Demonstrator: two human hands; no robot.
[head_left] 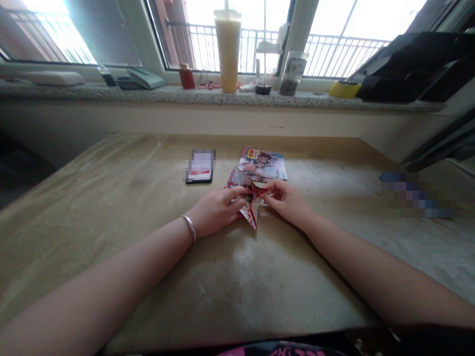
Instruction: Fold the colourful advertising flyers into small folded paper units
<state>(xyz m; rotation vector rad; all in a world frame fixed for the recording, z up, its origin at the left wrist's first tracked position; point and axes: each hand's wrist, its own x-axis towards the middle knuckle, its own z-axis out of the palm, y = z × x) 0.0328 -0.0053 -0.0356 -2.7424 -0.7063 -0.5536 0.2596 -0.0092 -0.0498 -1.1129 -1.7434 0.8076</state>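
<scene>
Place: apparently home | suggested by railing (334,53) seen past windows (302,34); cup (228,57), red bottle (187,77) kept on sill (200,99) beyond table's far edge (166,135)

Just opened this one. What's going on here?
A person at a table is handling a creased, colourful paper. The left hand holds its left side while the right hand pinches its right edge; it is partly folded. More printed matter lies just beyond it, with a phone to the left of that.
</scene>
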